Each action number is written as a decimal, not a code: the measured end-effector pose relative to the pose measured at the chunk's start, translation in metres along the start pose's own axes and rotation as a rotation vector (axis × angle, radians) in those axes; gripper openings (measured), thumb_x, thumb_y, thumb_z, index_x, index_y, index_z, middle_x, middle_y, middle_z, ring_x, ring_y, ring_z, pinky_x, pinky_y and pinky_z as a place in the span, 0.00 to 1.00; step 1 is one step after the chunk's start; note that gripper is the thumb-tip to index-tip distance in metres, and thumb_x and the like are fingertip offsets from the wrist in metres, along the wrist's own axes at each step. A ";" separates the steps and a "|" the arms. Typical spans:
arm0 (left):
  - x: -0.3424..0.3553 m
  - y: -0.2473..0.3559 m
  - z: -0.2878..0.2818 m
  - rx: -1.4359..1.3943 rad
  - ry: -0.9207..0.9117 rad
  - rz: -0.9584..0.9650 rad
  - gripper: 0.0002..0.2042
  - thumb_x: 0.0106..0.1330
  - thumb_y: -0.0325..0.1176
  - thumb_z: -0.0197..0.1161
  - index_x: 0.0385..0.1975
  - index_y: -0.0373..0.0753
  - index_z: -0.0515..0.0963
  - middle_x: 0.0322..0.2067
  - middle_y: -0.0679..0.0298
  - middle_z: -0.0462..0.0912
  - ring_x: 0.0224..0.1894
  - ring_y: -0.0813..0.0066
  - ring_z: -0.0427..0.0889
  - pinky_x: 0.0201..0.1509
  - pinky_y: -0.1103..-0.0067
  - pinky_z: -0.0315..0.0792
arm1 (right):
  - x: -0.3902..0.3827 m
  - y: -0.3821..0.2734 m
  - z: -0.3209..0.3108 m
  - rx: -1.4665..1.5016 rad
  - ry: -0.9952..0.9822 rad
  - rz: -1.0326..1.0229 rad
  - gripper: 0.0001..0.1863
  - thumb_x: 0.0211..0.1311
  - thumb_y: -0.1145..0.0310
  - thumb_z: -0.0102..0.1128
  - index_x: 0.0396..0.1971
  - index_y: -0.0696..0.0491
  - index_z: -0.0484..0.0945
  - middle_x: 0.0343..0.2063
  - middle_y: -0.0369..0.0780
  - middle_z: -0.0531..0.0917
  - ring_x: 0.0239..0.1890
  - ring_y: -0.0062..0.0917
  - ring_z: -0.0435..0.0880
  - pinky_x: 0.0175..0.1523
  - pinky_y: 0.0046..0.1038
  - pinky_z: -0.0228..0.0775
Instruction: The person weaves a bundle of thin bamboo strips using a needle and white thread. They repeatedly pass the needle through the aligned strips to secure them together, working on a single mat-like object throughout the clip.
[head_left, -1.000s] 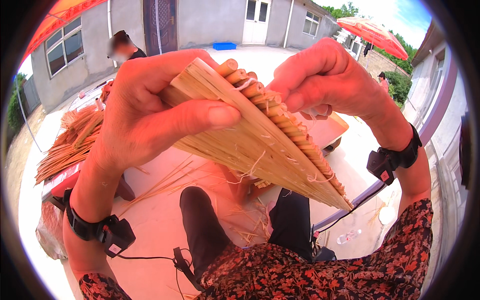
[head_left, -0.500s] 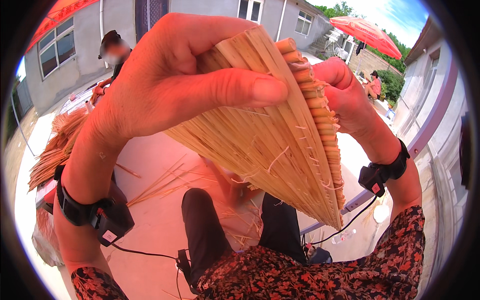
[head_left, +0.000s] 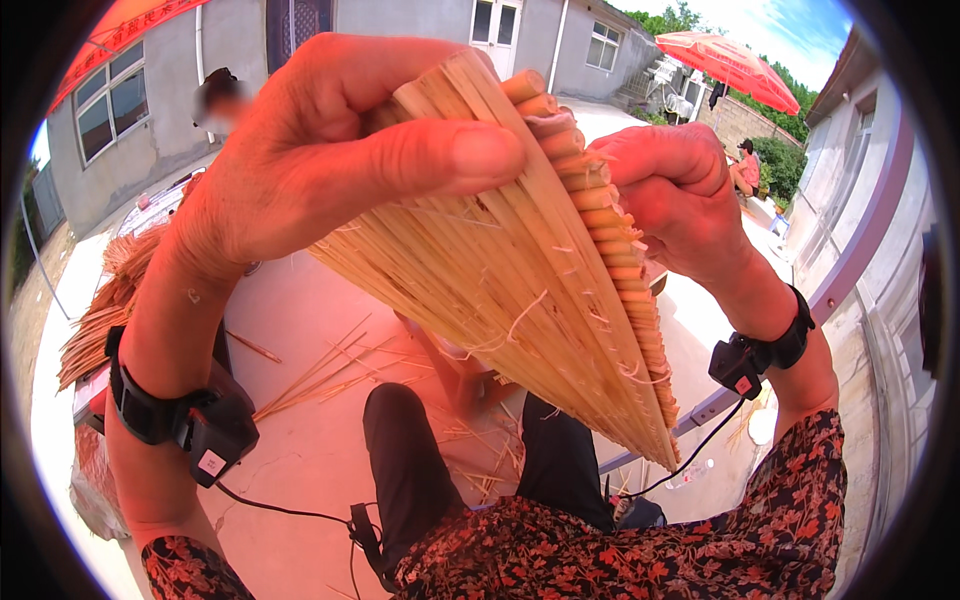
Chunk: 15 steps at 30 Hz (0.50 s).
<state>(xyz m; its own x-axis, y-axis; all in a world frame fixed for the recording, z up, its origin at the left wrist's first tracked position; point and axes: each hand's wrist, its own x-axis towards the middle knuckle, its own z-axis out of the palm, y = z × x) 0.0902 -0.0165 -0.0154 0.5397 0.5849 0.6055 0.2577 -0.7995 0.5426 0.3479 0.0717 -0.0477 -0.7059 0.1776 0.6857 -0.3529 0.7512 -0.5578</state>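
Note:
A pale reed mat (head_left: pixel 500 290) is held up at a slant before my chest, with a row of round cut stalk ends (head_left: pixel 620 260) along its right edge and loose white threads across its face. My left hand (head_left: pixel 330 160) is closed round the mat's upper left part, thumb lying over the near face. My right hand (head_left: pixel 675 200) is closed beside the upper stalk ends, fingers bent; what they hold is partly hidden behind the edge and I cannot make it out.
Loose reeds (head_left: pixel 115 300) are piled on a surface at left, and stalks (head_left: pixel 310 370) litter the floor. A person (head_left: pixel 220 100) is beyond the pile; another (head_left: pixel 748 170) sits far right under a red umbrella (head_left: pixel 725 55). A metal bar (head_left: pixel 865 240) runs along my right.
The mat and my left hand rose and turned, showing more of the mat's flat face, then shifted slightly left. My right hand moved down and partly behind the stalk ends, then slightly left.

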 end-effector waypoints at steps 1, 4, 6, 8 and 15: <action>0.000 0.001 0.000 0.003 -0.011 -0.005 0.20 0.67 0.47 0.66 0.37 0.31 0.79 0.34 0.65 0.81 0.39 0.77 0.79 0.46 0.78 0.71 | 0.001 -0.001 -0.001 -0.038 -0.018 -0.024 0.09 0.69 0.78 0.60 0.44 0.62 0.85 0.24 0.32 0.83 0.21 0.08 0.72 0.24 0.16 0.62; 0.000 0.006 -0.002 0.016 -0.064 -0.061 0.20 0.67 0.47 0.66 0.37 0.32 0.79 0.33 0.66 0.82 0.36 0.78 0.79 0.43 0.80 0.71 | 0.004 -0.002 -0.002 -0.141 -0.062 -0.118 0.08 0.69 0.77 0.61 0.44 0.62 0.85 0.27 0.33 0.85 0.25 0.09 0.75 0.28 0.16 0.65; 0.000 0.000 0.000 0.027 -0.052 -0.036 0.19 0.68 0.47 0.66 0.37 0.32 0.80 0.33 0.66 0.82 0.36 0.80 0.78 0.42 0.81 0.70 | 0.005 -0.004 0.000 -0.220 -0.071 -0.175 0.08 0.69 0.77 0.61 0.44 0.62 0.85 0.29 0.33 0.85 0.28 0.10 0.77 0.31 0.16 0.68; 0.000 -0.001 0.001 0.023 -0.054 -0.038 0.19 0.68 0.47 0.65 0.37 0.32 0.80 0.33 0.67 0.82 0.35 0.81 0.78 0.41 0.81 0.70 | 0.006 -0.010 0.002 -0.256 -0.079 -0.171 0.08 0.69 0.77 0.62 0.43 0.62 0.85 0.31 0.34 0.85 0.31 0.11 0.78 0.34 0.17 0.69; 0.006 -0.001 0.001 -0.020 -0.076 -0.027 0.18 0.69 0.46 0.65 0.37 0.33 0.80 0.32 0.69 0.82 0.35 0.84 0.77 0.41 0.82 0.69 | 0.004 -0.018 0.003 -0.308 -0.055 -0.081 0.06 0.69 0.77 0.62 0.42 0.61 0.84 0.32 0.32 0.84 0.32 0.12 0.77 0.36 0.17 0.70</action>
<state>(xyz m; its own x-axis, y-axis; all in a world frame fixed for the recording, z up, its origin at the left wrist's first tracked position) 0.0937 -0.0123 -0.0126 0.5923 0.5933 0.5452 0.2571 -0.7804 0.5699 0.3496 0.0566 -0.0359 -0.7181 0.0815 0.6912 -0.2127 0.9199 -0.3295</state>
